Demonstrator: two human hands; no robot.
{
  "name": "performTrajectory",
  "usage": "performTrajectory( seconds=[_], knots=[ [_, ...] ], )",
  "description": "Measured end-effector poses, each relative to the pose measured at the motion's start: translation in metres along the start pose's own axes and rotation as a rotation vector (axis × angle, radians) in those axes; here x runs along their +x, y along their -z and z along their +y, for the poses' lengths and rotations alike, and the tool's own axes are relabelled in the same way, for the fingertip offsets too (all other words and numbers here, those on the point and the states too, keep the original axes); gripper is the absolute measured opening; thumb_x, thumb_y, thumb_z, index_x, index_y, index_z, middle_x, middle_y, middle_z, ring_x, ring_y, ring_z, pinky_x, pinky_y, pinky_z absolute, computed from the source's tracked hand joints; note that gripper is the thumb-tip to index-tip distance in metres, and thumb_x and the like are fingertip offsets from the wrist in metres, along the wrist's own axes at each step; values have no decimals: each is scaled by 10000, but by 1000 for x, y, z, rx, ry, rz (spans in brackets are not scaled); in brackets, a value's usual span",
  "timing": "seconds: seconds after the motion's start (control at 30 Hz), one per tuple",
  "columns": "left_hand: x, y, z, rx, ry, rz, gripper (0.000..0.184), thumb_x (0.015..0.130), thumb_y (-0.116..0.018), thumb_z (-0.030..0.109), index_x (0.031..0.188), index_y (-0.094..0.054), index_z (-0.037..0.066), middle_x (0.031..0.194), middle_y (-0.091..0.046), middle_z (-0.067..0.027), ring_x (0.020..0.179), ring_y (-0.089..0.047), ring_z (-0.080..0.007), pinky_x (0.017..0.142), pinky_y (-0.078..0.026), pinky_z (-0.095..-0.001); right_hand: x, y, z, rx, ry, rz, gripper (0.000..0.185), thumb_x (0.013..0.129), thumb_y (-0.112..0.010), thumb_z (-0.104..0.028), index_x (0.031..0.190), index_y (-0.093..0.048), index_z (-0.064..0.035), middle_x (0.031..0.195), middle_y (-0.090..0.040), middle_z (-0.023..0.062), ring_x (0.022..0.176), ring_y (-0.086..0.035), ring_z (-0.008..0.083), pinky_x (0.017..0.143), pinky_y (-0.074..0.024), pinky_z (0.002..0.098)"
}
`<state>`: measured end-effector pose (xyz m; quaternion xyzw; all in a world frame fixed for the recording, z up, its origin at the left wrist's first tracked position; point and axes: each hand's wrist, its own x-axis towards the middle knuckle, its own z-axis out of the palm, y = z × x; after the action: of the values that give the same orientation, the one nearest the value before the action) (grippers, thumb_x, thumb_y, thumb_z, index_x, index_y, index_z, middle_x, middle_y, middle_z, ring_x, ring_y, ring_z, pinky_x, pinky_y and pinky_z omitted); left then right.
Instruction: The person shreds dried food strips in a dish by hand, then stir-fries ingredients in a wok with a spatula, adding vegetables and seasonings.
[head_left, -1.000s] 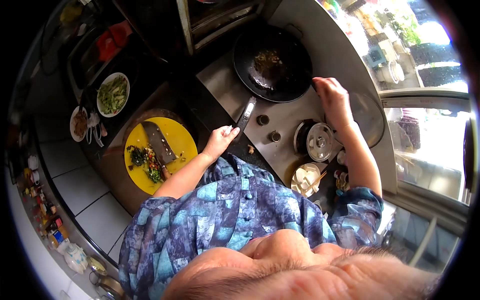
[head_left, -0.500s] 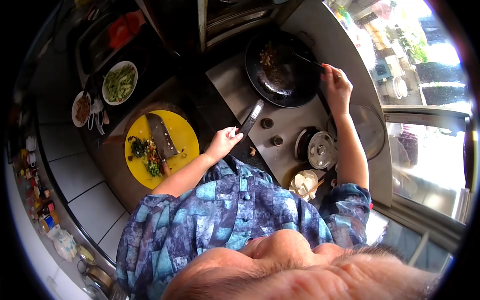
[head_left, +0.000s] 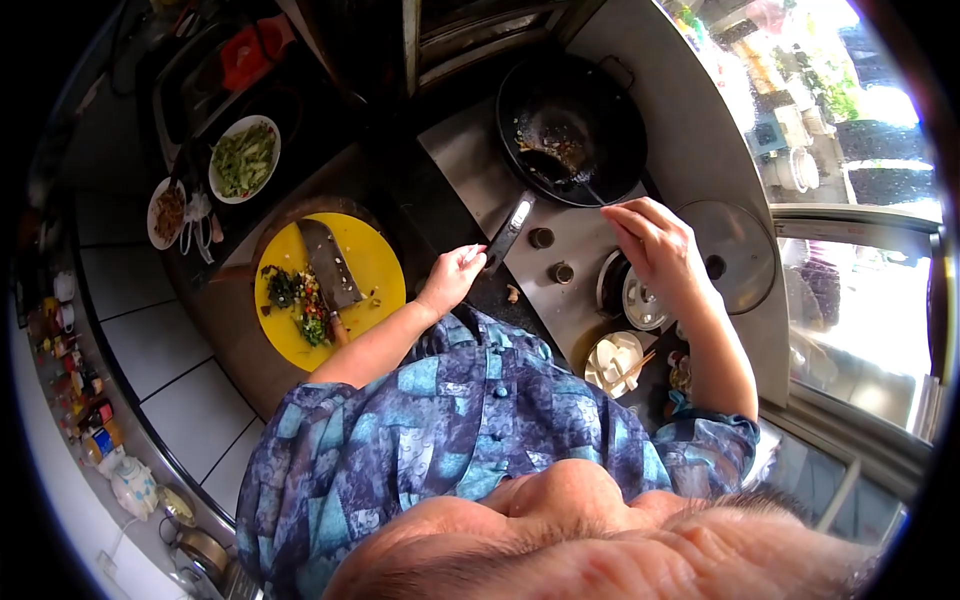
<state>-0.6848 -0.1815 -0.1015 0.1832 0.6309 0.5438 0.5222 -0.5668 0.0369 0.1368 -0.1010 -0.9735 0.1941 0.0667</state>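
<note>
My left hand is closed at the end of the long handle of a black wok on the stove. My right hand grips the dark thin handle of a spatula, whose head is down in the wok. Small chopped bits of food lie in oil at the wok's near left side. To the left of my left hand is a round yellow cutting board. On it rest a cleaver and piles of chopped greens and red pieces.
A bowl of cut green vegetables and a smaller bowl of brown food stand at the left. Near my right forearm are a glass lid, a lidded pot and a bowl of white pieces with chopsticks. Two stove knobs face me.
My right hand has moved down and toward me, bringing the spatula to the wok's near side. The food bits have shifted toward the near side. My left hand stays at the handle.
</note>
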Motion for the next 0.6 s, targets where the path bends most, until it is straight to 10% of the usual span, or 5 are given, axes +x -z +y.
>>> performTrajectory(
  seconds=[0.27,0.43,0.6],
  knots=[
    [4,32,1,-246,138,-119,407,804,-462,28,1185,-602,-1,994,-666,-99,677,-583,-99,596,-482,-216,-6,-64,50,-97,-171,32,137,884,-601,-27,1011,-640,6,968,-571,129,828,-623,281,712,-517,338],
    [40,166,-17,-409,51,797,258,718,-530,81,961,-614,63,746,-623,-42,522,-464,-106,427,-370,-246,-12,-62,66,-103,-193,195,228,912,-560,-6,1120,-642,-51,1067,-606,134,918,-637,279,809,-516,327],
    [70,366,-65,-1089,101,854,205,876,-575,219,1017,-436,165,806,-642,-176,424,-446,-184,366,-336,-278,-28,-73,69,-176,-158,61,242,903,-565,-27,1137,-627,-38,1133,-606,143,1017,-601,310,888,-491,362]
  ],
)
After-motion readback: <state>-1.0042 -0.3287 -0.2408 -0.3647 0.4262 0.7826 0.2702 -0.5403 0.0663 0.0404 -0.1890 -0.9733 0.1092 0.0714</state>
